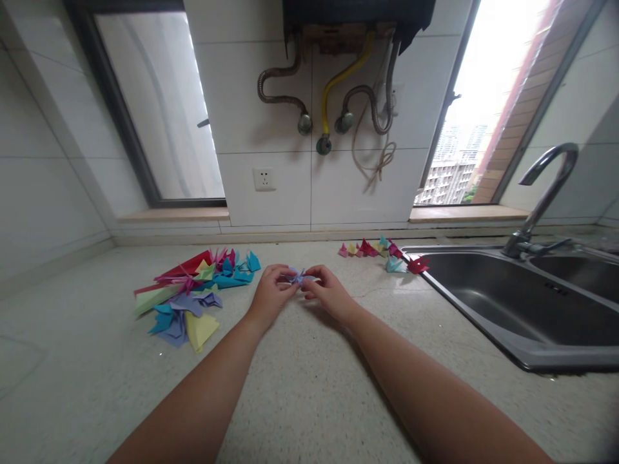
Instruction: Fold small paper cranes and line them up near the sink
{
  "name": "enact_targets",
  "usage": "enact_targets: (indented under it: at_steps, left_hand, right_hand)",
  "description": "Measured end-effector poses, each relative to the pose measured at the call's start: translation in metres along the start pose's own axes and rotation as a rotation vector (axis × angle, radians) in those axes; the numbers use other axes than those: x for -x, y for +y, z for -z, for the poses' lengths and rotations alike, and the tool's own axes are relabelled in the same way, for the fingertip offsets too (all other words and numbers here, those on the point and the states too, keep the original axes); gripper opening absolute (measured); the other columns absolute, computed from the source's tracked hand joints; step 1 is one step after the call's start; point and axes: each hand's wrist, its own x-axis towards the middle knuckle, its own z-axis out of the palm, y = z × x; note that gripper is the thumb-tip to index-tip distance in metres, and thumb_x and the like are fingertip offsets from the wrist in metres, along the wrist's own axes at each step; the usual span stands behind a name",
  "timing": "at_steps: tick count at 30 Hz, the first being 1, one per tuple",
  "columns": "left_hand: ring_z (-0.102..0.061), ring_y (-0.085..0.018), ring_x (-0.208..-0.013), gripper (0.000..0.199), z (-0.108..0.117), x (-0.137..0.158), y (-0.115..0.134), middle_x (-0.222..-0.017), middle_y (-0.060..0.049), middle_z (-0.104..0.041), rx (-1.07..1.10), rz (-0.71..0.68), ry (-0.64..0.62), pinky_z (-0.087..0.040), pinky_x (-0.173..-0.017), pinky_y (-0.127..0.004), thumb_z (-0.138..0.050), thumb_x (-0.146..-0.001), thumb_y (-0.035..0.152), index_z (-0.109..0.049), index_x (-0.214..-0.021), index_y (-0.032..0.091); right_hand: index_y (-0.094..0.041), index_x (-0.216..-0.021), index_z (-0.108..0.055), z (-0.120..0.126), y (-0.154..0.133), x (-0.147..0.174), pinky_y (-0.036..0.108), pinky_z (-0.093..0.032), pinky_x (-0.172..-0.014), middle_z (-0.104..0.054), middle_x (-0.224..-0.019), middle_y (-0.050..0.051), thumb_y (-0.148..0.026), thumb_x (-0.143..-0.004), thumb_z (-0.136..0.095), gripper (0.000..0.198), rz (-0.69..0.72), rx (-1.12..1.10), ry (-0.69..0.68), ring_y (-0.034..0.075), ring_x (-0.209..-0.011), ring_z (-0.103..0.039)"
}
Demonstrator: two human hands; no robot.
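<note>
A person's left hand [275, 290] and right hand [329, 291] meet over a pale speckled table [309, 380], both partly closed, fingers curled and tips pinched on a small lavender paper piece [298, 278]. The piece sits between the two hands, at the middle of the table toward its far side; its exact folds are partly hidden by the fingers.

Just left of the left hand lies a loose pile of folded papers [186, 303] in red, pink, blue, pale green and lavender, with a yellow paper [200, 330] at its near end. Beyond the right hand, to the far right, a row of small folded papers [366, 247] in pinks, reds and yellow runs toward the sink [512, 303]. On the near side of that row stand a light blue folded paper [395, 265] and, to its right at the sink's rim, a red folded paper [418, 265]. A curved faucet [549, 193] rises behind the basin; a wall socket [264, 180] is set in the white tiles [271, 135] at the far side.
</note>
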Motion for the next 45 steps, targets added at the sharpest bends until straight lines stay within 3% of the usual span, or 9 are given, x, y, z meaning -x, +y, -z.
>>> enact_targets:
  at_steps: [5, 10, 13, 17, 22, 26, 32, 45]
  left_hand:
    - [-0.065, -0.016, -0.09, 0.04, -0.003, 0.0, 0.0, -0.125, -0.014, -0.049, 0.067, 0.048, 0.032, -0.056, -0.083, -0.035, -0.08, -0.067, 0.026, -0.065, -0.102, 0.014]
    - [-0.067, -0.016, -0.09, 0.081, -0.008, 0.0, 0.006, -0.133, -0.016, -0.047, 0.244, 0.149, 0.086, -0.053, -0.089, -0.038, -0.084, -0.063, 0.023, -0.042, -0.132, 0.021]
    - [-0.068, -0.016, -0.088, 0.1, -0.009, 0.001, 0.01, -0.135, -0.017, -0.044, 0.332, 0.201, 0.144, -0.054, -0.089, -0.038, -0.087, -0.059, 0.021, -0.029, -0.141, 0.025]
    - [-0.067, -0.017, -0.09, 0.079, -0.009, 0.001, 0.01, -0.128, -0.015, -0.048, 0.396, 0.296, 0.136, -0.057, -0.081, -0.035, -0.084, -0.066, 0.029, -0.043, -0.133, 0.02]
    - [-0.069, -0.016, -0.084, 0.049, -0.012, 0.004, 0.008, -0.111, -0.012, -0.064, 0.44, 0.4, -0.022, -0.057, -0.077, -0.028, -0.079, -0.074, 0.032, -0.057, -0.114, 0.013]
    - [-0.07, -0.014, -0.078, 0.051, -0.013, 0.006, 0.009, -0.102, -0.012, -0.07, 0.497, 0.469, -0.091, -0.056, -0.074, -0.026, -0.077, -0.076, 0.031, -0.056, -0.119, 0.014]
    - [-0.07, -0.016, -0.079, 0.044, -0.012, 0.006, 0.014, -0.099, -0.013, -0.071, 0.595, 0.465, -0.12, -0.056, -0.074, -0.026, -0.069, -0.083, 0.03, -0.055, -0.121, 0.014]
    - [-0.07, -0.016, -0.08, 0.043, -0.011, 0.004, 0.011, -0.104, -0.014, -0.07, 0.665, 0.469, -0.075, -0.056, -0.077, -0.029, -0.066, -0.086, 0.032, -0.055, -0.123, 0.014]
  right_hand:
    - [-0.016, -0.1, -0.055, -0.001, -0.005, -0.001, 0.032, -0.056, -0.072, -0.065, -0.098, 0.007, -0.037, -0.077, -0.07, 0.035, 0.035, -0.05, 0.063, 0.017, -0.083, -0.066]
    - [-0.014, -0.112, -0.055, -0.001, -0.006, -0.004, 0.033, -0.057, -0.073, -0.068, -0.086, 0.006, -0.033, -0.079, -0.067, 0.039, 0.013, -0.074, 0.122, 0.017, -0.073, -0.068]
    - [-0.014, -0.12, -0.053, 0.0, -0.004, -0.006, 0.032, -0.058, -0.069, -0.068, -0.08, 0.005, -0.029, -0.081, -0.063, 0.043, 0.006, -0.05, 0.172, 0.017, -0.071, -0.069]
    - [-0.014, -0.121, -0.054, 0.0, -0.003, -0.007, 0.031, -0.057, -0.065, -0.067, -0.076, 0.004, -0.027, -0.083, -0.06, 0.041, 0.026, 0.0, 0.196, 0.017, -0.066, -0.068]
    - [-0.015, -0.118, -0.056, 0.0, -0.007, -0.005, 0.032, -0.056, -0.064, -0.065, -0.074, 0.003, -0.03, -0.083, -0.06, 0.038, 0.045, 0.031, 0.19, 0.017, -0.066, -0.067]
    - [-0.016, -0.117, -0.056, 0.0, -0.006, -0.006, 0.032, -0.055, -0.064, -0.064, -0.074, 0.002, -0.034, -0.083, -0.059, 0.039, 0.049, 0.007, 0.195, 0.016, -0.065, -0.065]
    - [-0.016, -0.118, -0.054, 0.002, -0.006, -0.006, 0.031, -0.053, -0.061, -0.063, -0.076, 0.002, -0.038, -0.083, -0.058, 0.042, 0.055, -0.018, 0.186, 0.017, -0.068, -0.065]
    - [-0.02, -0.11, -0.044, 0.0, -0.011, -0.002, 0.025, -0.043, -0.051, -0.053, -0.069, -0.005, -0.044, -0.084, -0.058, 0.039, 0.096, -0.007, 0.186, 0.012, -0.056, -0.056]
